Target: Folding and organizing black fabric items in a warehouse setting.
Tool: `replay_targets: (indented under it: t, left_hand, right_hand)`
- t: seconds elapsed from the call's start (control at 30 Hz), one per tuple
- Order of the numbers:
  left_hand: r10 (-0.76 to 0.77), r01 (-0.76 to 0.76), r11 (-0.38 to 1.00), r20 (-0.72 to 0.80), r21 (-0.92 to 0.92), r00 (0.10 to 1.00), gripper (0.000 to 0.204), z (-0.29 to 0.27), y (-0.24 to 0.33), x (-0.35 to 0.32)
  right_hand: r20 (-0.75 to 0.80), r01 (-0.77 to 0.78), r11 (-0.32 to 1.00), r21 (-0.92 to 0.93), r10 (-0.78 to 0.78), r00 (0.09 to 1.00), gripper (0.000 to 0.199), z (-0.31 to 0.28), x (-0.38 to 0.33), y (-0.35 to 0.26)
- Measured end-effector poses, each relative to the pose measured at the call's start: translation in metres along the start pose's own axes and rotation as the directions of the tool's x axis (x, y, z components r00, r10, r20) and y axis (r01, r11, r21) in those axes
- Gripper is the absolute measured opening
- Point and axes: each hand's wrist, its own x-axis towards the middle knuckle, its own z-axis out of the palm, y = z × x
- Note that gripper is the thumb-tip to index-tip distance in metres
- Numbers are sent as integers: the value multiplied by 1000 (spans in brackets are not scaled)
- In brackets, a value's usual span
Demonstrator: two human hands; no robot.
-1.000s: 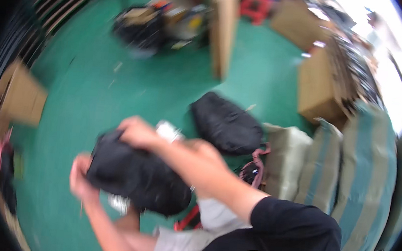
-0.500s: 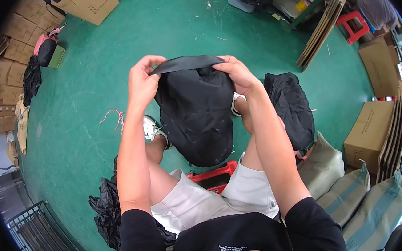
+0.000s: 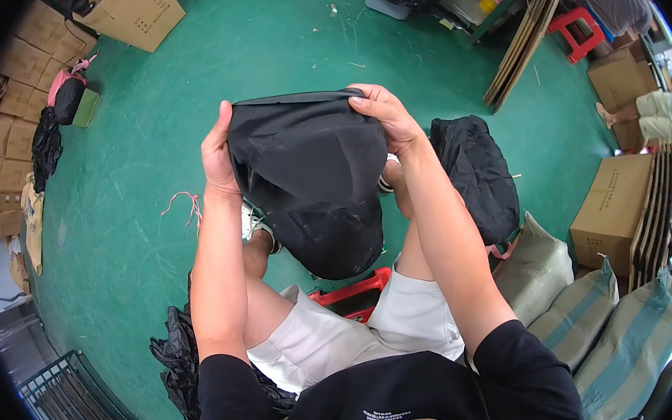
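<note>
A black fabric bag (image 3: 312,157) hangs and bulges between my knees, its upper edge stretched between both hands. My left hand (image 3: 223,154) grips the left end of that edge, thumb on the outside and the other fingers hidden behind the cloth. At the right end, my right hand (image 3: 389,118) pinches the edge between thumb and fingers. The bag's rounded lower part hangs just above a red plastic stool or crate (image 3: 349,294) between my legs. What fills the bag, if anything, is hidden.
Another black bag (image 3: 476,181) lies by my right leg, near several woven sacks (image 3: 573,304). Crumpled black plastic (image 3: 178,355) lies at my left. Cardboard boxes (image 3: 18,134) are stacked far left. At the far right, another person (image 3: 659,117) stands by cartons and flattened cardboard.
My left hand has turned and moved slightly left and down. The bag's folded rim has spread into a broad, smooth panel. Another person has come into view at the far right.
</note>
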Motion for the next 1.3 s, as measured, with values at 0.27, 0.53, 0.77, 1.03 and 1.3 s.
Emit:
replay_targets:
  t: [0.27, 0.53, 0.77, 1.03, 1.3]
  left_hand:
    - [27, -18, 995, 87, -98, 996, 50, -8, -5, 10]
    - [-14, 49, 986, 216, -157, 976, 49, -7, -13, 15]
    - [68, -62, 958, -13, 280, 998, 51, -29, -29, -2]
    - [89, -65, 977, 111, -202, 990, 48, -6, -27, -21]
    - [67, -63, 981, 17, -185, 998, 32, -37, -21, -16]
  right_hand:
    - [195, 181, 890, 419, -283, 939, 53, -2, -16, 0]
    - [-106, 330, 916, 228, -313, 944, 75, -11, -35, 5]
    - [76, 289, 794, 535, -386, 920, 77, 3, -35, -9]
    - [86, 207, 693, 691, -363, 928, 88, -13, -37, -14]
    - [-251, 211, 937, 278, -142, 958, 57, -2, -54, -5]
